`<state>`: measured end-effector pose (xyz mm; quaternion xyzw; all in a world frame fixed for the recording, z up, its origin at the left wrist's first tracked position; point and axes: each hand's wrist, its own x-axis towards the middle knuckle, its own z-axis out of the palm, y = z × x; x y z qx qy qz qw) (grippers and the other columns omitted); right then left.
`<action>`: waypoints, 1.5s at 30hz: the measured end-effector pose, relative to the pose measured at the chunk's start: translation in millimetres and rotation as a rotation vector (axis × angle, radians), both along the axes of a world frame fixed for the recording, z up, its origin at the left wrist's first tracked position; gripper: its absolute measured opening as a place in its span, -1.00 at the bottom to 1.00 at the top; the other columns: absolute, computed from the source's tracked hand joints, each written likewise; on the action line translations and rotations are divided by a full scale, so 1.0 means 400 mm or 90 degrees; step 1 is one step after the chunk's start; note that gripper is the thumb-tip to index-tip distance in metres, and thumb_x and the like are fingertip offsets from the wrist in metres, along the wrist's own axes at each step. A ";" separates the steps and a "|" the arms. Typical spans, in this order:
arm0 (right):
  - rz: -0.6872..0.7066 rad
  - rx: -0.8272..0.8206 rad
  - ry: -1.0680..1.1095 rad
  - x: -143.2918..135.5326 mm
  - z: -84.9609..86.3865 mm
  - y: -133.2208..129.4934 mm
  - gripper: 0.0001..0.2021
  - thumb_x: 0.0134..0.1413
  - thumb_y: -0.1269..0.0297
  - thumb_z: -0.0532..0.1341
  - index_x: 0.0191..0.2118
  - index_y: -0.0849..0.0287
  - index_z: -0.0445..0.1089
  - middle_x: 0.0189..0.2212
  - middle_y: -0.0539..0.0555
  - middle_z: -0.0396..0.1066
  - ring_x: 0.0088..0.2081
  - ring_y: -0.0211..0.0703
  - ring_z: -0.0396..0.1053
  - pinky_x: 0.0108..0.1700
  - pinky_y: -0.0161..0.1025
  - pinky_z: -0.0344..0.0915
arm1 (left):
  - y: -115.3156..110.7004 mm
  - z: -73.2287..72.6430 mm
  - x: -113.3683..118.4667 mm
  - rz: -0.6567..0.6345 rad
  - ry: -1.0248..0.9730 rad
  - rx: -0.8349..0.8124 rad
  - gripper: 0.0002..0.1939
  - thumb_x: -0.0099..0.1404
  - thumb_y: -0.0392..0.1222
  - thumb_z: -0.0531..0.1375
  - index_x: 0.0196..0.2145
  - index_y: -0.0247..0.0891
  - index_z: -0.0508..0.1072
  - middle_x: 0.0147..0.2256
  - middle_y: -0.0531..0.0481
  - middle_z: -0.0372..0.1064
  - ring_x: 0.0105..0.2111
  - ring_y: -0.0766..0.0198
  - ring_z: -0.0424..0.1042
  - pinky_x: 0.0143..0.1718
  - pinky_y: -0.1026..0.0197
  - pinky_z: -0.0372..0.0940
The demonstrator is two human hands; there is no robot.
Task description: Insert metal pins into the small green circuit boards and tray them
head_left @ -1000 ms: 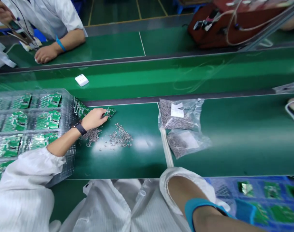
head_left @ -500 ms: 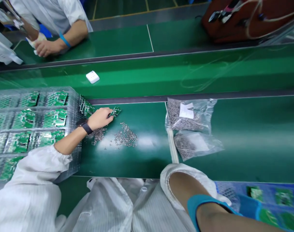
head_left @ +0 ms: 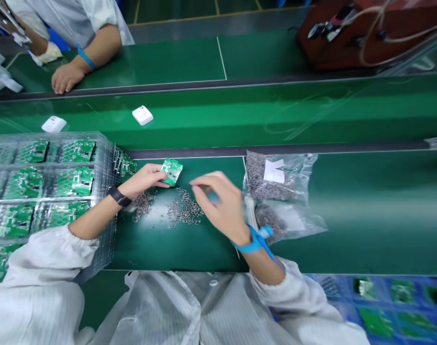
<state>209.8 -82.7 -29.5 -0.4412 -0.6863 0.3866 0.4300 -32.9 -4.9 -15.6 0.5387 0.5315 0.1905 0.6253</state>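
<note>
My left hand (head_left: pixel 149 178), with a black watch at the wrist, grips a green circuit board (head_left: pixel 172 171) by its left edge. My right hand (head_left: pixel 220 199), with a blue wrist strap, hovers to the right of the board. Its thumb and forefinger are bent toward each other with a gap between them, slightly blurred, and nothing shows in them. Below the board, a pile of small metal parts (head_left: pixel 185 207) lies on the green table. A second pile (head_left: pixel 142 203) lies below my left wrist.
Clear trays of circuit boards (head_left: pixel 74 184) stand at the left. Two bags of small parts (head_left: pixel 256 177) lie right of my right hand. White pieces (head_left: pixel 143 115) rest on the green belt (head_left: pixel 211 115). Across it is a person's hand (head_left: pixel 67 76). Blue trays (head_left: pixel 380 302) sit lower right.
My right hand has come in from the lower right to beside the board. The board in my left hand has turned its face more toward the camera. A second white piece has appeared on the belt.
</note>
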 end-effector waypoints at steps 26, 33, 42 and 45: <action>-0.014 -0.237 0.184 -0.015 -0.190 0.129 -0.87 0.18 0.18 0.31 -0.28 0.06 0.38 -0.34 0.02 0.52 -0.24 -0.10 0.53 -0.19 -0.18 0.45 | -0.009 0.077 0.013 -0.046 -0.110 -0.157 -0.75 0.20 -0.12 0.38 -0.18 -0.21 0.50 -0.06 -0.21 0.61 -0.12 0.01 0.64 -0.10 0.01 0.56; -0.004 -0.275 0.280 -0.015 -0.179 0.128 -0.75 0.21 0.01 0.34 -0.11 0.03 0.54 -0.28 0.05 0.60 -0.21 -0.08 0.58 -0.05 -0.06 0.52 | -0.005 0.019 0.076 0.056 -0.072 -0.198 -0.74 0.23 -0.23 0.29 -0.14 -0.16 0.33 -0.18 -0.13 0.63 -0.27 0.11 0.65 -0.14 0.02 0.57; -0.052 -0.293 0.354 -0.025 -0.167 0.103 -0.69 0.18 -0.01 0.40 -0.10 0.04 0.45 -0.21 0.06 0.64 -0.12 -0.05 0.62 0.02 -0.01 0.59 | -0.006 0.027 0.090 0.018 0.009 -0.224 -0.77 0.29 -0.15 0.27 -0.12 -0.15 0.35 -0.33 -0.07 0.62 -0.43 0.13 0.62 -0.36 0.12 0.54; -0.047 -0.270 0.352 -0.027 -0.162 0.097 -0.76 0.23 0.05 0.38 -0.11 0.06 0.50 -0.20 0.07 0.64 -0.11 -0.06 0.62 0.01 -0.03 0.60 | -0.008 0.034 0.096 -0.007 0.010 -0.234 -0.74 0.30 -0.13 0.28 -0.09 -0.17 0.35 -0.30 -0.08 0.62 -0.41 0.14 0.62 -0.35 0.12 0.53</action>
